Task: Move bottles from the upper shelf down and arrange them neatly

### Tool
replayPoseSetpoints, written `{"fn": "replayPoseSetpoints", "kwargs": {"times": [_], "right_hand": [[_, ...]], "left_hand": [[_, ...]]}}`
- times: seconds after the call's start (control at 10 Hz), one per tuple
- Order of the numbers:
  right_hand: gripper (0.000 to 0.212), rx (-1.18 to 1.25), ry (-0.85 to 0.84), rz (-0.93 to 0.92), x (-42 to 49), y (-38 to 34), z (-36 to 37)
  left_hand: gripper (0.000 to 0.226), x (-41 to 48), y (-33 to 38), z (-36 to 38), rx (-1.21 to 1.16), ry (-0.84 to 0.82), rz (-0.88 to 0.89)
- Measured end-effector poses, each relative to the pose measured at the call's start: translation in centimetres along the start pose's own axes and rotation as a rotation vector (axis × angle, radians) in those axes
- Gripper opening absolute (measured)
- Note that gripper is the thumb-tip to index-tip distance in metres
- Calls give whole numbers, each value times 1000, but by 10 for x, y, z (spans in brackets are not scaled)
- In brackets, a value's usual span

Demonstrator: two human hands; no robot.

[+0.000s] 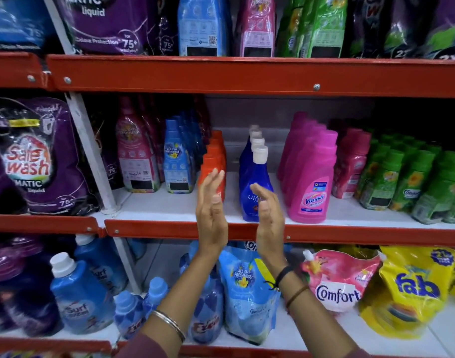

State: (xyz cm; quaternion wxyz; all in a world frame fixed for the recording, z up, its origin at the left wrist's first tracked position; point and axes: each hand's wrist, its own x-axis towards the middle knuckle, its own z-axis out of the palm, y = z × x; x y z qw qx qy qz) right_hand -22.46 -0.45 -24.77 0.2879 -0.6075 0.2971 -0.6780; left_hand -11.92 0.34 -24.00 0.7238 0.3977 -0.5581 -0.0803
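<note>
Head camera view, looking at red-edged store shelving stocked with laundry products. Both hands are raised in front of the middle shelf (324, 232), palms facing each other, fingers straight and spread loose; neither grasps anything. The left hand (211, 210) is in front of a row of orange bottles (213, 156). The right hand (269, 215) partly covers the front bottle of a row of blue bottles (254, 177) with white caps, which runs from the shelf's front edge towards the back. Whether either hand touches a bottle cannot be told. Between the two rows lies a bare strip of shelf. To the right of the blue row, just beside it, stands a row of pink bottles (310, 182), then green bottles (402, 182) near the shelf's right end. The upper shelf (247, 76) carries pouches and packs.

The step appears to be squaring up the rows. It would go best with flat palms pressed evenly on both sides of a row, low on the bodies, since the blue bottles are tall with narrow necks and likely to tip.
</note>
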Motion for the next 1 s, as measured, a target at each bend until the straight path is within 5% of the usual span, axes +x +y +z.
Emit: {"fn": "replayPoseSetpoints", "kwargs": {"times": [0.1,0.2,0.4,0.6,0.8,0.9,1.0], "right_hand": [[58,9,-149,65,-3,-3,26],[55,17,-171,198,0,3,47],[48,55,-155,336,8,7,62],[92,71,-111,389,10,14,63],[96,79,-109,417,8,9,62],[81,65,-85,410,8,4,58],[31,107,24,339,2,1,43]], "left_hand": [[71,10,-15,-20,39,33,-113],[62,16,-28,-33,41,-53,-276],[64,23,-29,-45,35,-210,-331],[82,24,-31,-50,13,-280,-340],[90,23,-29,-49,-8,-280,-350],[82,19,-22,-49,35,-230,-332],[58,26,-7,-44,80,-90,-188]]}}
